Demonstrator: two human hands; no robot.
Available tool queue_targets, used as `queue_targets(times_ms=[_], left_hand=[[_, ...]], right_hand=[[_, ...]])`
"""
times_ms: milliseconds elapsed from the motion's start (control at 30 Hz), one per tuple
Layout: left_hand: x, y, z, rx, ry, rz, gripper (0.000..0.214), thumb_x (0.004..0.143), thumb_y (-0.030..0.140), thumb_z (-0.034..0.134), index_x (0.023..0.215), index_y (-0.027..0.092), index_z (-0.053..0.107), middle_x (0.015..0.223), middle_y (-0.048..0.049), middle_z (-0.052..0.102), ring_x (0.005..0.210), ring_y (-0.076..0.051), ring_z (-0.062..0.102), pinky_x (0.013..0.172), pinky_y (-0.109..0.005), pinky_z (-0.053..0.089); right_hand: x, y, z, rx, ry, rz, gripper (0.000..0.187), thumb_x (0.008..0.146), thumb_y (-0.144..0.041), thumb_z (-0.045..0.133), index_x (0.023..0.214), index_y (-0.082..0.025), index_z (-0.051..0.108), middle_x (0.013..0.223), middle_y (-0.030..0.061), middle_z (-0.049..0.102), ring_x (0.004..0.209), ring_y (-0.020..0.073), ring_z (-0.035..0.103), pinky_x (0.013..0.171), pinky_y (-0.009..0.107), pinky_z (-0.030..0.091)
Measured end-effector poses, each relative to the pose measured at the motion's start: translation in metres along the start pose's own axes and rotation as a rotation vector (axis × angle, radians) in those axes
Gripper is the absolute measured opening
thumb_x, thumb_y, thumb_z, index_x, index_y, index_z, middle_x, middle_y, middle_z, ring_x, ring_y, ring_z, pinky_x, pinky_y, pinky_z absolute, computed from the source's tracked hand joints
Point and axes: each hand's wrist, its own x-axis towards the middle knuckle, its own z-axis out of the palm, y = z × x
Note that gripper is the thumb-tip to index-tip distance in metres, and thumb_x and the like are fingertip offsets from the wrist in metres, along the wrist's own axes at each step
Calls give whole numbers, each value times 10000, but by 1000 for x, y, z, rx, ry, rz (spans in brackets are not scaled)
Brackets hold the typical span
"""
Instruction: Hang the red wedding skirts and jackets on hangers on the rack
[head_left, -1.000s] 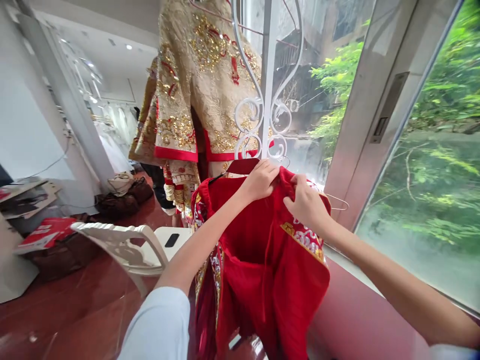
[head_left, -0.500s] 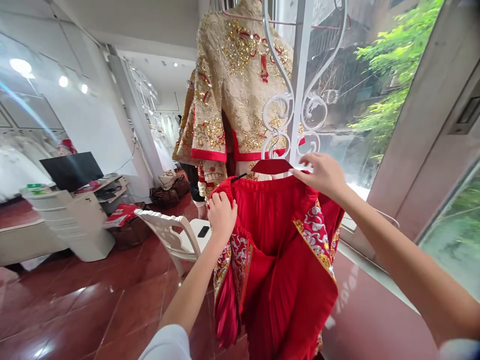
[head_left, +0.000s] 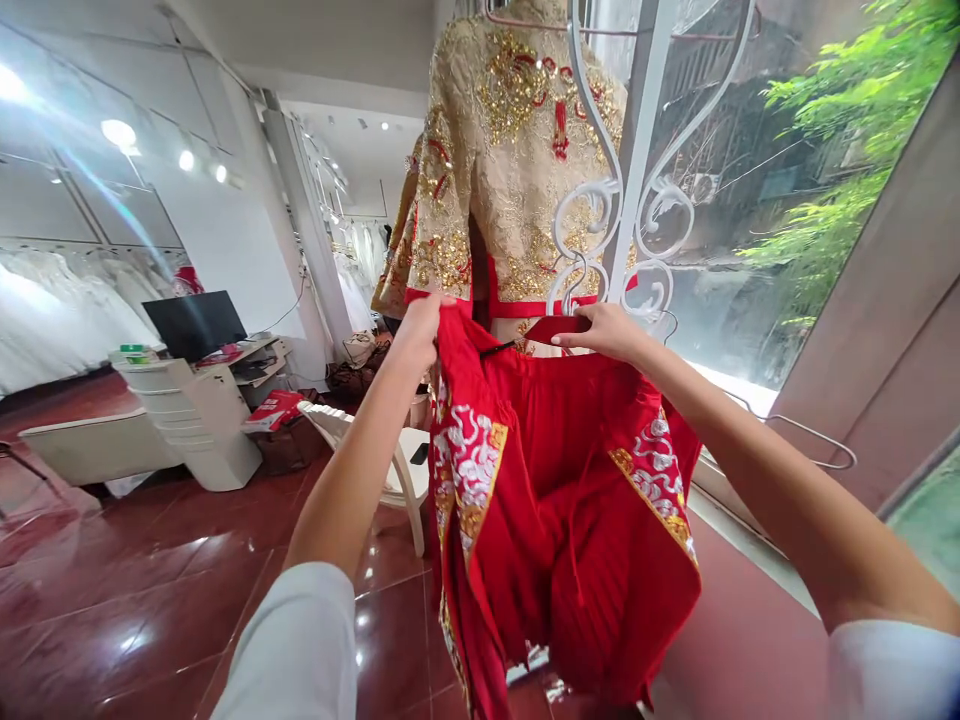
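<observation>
A red pleated skirt (head_left: 555, 400), with silver and gold embroidery along its front panels, hangs on a hanger (head_left: 551, 330) with a dark red centre. My left hand (head_left: 421, 335) is closed on the skirt's waist at the left side, pulling the cloth up. On the hanger's dark red centre, my right hand (head_left: 606, 332) is closed with thumb below and fingers above. The hanger's black left arm shows bare near the waistband. Folds of cloth hide my left fingertips. Behind hangs a beige jacket (head_left: 517, 180) with gold beading and red trim.
A white scrolled metal stand (head_left: 637, 150) rises beside the window. Left of the skirt stands a white chair (head_left: 409, 480) with a dark phone on it. Farther left are a desk with a monitor (head_left: 193, 325) and white gowns (head_left: 64, 320). Another hanger (head_left: 802, 455) lies by the sill.
My left hand has risen, lifting the skirt's left side. My right hand has moved in from the hanger's right end to grip its centre. The view has turned slightly left.
</observation>
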Motion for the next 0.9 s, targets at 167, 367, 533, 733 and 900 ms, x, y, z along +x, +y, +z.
queue_targets(times_ms=[167, 367, 533, 733, 900], left_hand=[[3, 59, 3, -127, 1, 81, 335, 808, 372, 426, 530, 215, 324, 497, 4, 385, 508, -130, 461, 523, -300, 377], [-43, 45, -2, 414, -387, 310, 502, 830, 532, 418, 485, 170, 469, 474, -8, 443, 470, -122, 451, 551, -294, 370], [-43, -20, 40, 611, -260, 562, 408, 845, 468, 435, 1090, 172, 572, 1059, -95, 636, 946, -227, 583, 788, -306, 426], [-25, -51, 53, 305, -357, 544, 395, 889, 424, 345, 1015, 184, 633, 873, -19, 668, 836, -203, 589, 725, -238, 400], [-10, -55, 54, 113, -326, 456, 432, 858, 474, 381, 589, 159, 504, 498, 41, 370, 511, -102, 358, 526, -216, 268]], right_hand=[[-3, -2, 2, 8, 16, -23, 372, 726, -536, 577, 675, -172, 519, 639, 22, 542, 588, 140, 468, 545, 250, 276], [-6, -2, 8, 10, 66, 0, 426, 705, -592, 573, 702, -166, 549, 616, 21, 543, 575, 145, 472, 536, 252, 270], [-13, 5, 0, 47, 105, -1, 406, 710, -545, 596, 827, -157, 609, 700, 42, 606, 636, 164, 522, 580, 260, 336], [-58, 50, -28, 341, 62, 10, 398, 712, -420, 648, 1038, -191, 637, 949, 58, 663, 809, 185, 585, 718, 285, 440], [-89, 77, -26, 503, 53, 99, 386, 735, -466, 592, 969, -177, 694, 688, -1, 638, 612, 131, 524, 556, 223, 400]])
